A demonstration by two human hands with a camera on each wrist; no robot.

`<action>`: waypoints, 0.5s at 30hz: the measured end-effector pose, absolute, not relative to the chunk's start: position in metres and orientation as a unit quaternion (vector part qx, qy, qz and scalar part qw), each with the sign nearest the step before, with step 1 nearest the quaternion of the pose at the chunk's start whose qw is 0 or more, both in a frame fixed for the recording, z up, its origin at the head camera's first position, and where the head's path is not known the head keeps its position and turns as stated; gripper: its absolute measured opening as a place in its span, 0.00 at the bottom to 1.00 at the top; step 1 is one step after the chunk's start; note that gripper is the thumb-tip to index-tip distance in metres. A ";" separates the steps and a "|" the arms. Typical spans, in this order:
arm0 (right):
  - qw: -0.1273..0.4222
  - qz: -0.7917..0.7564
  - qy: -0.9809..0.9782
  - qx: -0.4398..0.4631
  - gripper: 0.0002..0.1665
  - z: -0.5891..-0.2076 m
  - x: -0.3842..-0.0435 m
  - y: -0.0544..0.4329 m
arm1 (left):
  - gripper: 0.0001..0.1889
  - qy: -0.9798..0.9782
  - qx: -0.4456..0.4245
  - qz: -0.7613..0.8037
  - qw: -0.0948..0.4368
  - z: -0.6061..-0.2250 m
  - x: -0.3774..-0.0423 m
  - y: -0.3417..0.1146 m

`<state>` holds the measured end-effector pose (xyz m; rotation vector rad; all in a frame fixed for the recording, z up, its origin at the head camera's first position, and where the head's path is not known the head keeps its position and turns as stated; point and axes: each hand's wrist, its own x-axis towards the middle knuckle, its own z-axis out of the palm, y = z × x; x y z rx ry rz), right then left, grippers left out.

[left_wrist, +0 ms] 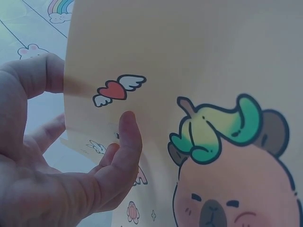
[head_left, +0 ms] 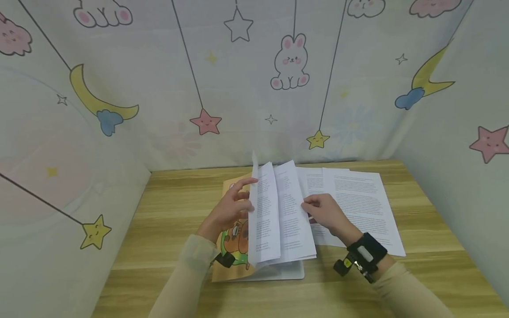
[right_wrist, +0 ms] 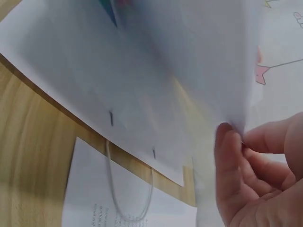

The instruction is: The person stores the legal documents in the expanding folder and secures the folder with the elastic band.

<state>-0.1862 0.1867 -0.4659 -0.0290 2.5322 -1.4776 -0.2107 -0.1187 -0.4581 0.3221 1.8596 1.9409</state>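
While the yellow-brown wood-grain table (head_left: pixel 167 198) bears everything, an orange cartoon-printed paper folder (head_left: pixel 238 240) lies on it, its cover part-raised. Loose white printed sheets (head_left: pixel 366 207) lie at right; folded-back white printed pages (head_left: pixel 292 221) lean over the folder. These look light, limp and easily creased, best taken by the outer edge; the cover seems stiffer. The left hand's (head_left: pixel 228 207) bent fingers hold the cover's edge; the right hand (head_left: pixel 328 212) pinches the pages' edge, thumb against finger.
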 end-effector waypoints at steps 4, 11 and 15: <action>0.126 -0.491 0.862 -0.019 0.16 -0.462 -0.188 0.191 | 0.39 0.673 0.114 0.699 0.214 -0.458 -0.211 -0.118; 0.111 -0.500 0.859 -0.019 0.12 -0.465 -0.187 0.188 | 0.40 0.676 0.111 0.696 0.216 -0.458 -0.211 -0.118; 0.098 -0.504 0.858 -0.022 0.12 -0.468 -0.186 0.183 | 0.40 0.672 0.113 0.698 0.219 -0.458 -0.211 -0.117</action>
